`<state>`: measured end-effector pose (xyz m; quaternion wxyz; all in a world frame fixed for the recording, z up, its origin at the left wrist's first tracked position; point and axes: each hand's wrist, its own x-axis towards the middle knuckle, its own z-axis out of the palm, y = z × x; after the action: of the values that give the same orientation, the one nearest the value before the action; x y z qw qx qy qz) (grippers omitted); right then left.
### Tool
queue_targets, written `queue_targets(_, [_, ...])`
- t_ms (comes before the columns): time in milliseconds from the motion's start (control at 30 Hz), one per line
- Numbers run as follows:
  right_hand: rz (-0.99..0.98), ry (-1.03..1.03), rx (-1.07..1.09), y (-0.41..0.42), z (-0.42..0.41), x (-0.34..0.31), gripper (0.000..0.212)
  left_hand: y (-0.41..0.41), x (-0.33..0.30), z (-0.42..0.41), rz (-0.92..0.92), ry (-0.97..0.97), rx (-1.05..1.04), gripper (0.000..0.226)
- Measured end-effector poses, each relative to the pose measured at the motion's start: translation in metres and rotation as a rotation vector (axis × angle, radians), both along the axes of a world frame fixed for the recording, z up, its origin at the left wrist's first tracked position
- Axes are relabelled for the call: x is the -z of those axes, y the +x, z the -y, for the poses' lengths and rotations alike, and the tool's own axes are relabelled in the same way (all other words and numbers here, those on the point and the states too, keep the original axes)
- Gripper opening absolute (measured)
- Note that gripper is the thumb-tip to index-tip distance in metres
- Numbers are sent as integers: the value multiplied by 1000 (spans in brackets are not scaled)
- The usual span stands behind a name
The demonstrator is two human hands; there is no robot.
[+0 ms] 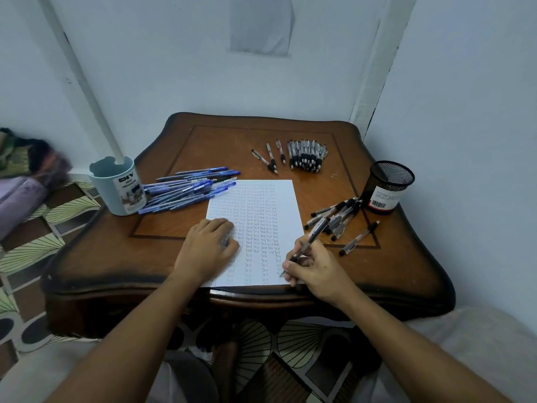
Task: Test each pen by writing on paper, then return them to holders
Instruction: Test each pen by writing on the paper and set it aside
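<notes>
Now the right hand (312, 267) pinches a black pen (305, 245), tip at the paper's (283, 199) lower right corner, while the left hand (207, 247) lies spread, pinning the sheet to the counter (116, 257). Light, even pressure and a short word in the blank column should serve best, with the sheet held firm.

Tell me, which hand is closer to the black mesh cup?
Right. The right hand writes on the paper's near right corner, below-left of the black mesh cup; the left hand lies across the sheet, farther away.

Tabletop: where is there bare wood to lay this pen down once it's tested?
Bare wood lies left of the paper, below the blue pens, and along the near right edge beyond the right hand. The black pen pile beside the mesh holder is crowded.
</notes>
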<state>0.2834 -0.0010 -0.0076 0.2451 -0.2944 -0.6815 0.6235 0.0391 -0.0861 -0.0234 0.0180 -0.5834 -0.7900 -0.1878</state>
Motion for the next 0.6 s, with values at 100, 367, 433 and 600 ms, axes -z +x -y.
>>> queue_targets(100, [-7,-4,-15,1,-1,-3,26,0,0,1,1,2,2,55])
queue_targets(367, [5,23,-37,1,-1,-3,26,0,1,0,8,16,1,60])
queue_targets(433, [-2,8,-19,2,-2,-3,26,0,0,0,10,21,4,61])
queue_targets(600, [9,27,-45,2,-3,-3,26,0,0,0,9,26,7,60])
